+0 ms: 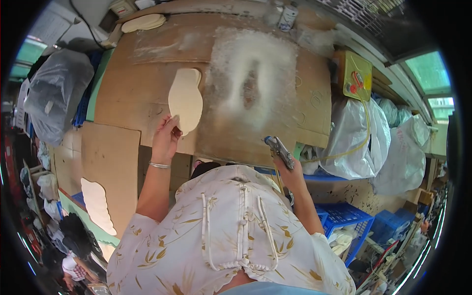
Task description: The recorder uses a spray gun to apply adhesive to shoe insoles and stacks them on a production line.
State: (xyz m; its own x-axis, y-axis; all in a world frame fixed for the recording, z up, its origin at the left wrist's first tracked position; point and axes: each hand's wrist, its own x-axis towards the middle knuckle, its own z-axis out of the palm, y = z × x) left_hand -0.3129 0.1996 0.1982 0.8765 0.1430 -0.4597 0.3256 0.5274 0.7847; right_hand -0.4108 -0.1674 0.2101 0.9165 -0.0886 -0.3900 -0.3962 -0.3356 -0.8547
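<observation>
My left hand [169, 129] pinches the near end of a cream insole [186, 101], which is at the left middle of the cardboard-covered table [147, 78]. Behind its far end shows the edge of at least one more piece. In my right hand [291, 173] is a metal spray gun [279, 150] with a blue tip, just off the table's near edge, its nozzle pointing away to the upper left. A whitish patch of spray residue [231, 54] covers the cardboard between the hands and beyond, with a darker, insole-shaped area in its middle.
A yellow hose [365, 132] runs from near a yellow container [358, 73] toward my right side. Pale insoles [143, 23] lie at the far left, others [98, 204] at the near left. Bottles [288, 17] stand at the back. Plastic bags [356, 140] and blue crates [346, 216] crowd the right.
</observation>
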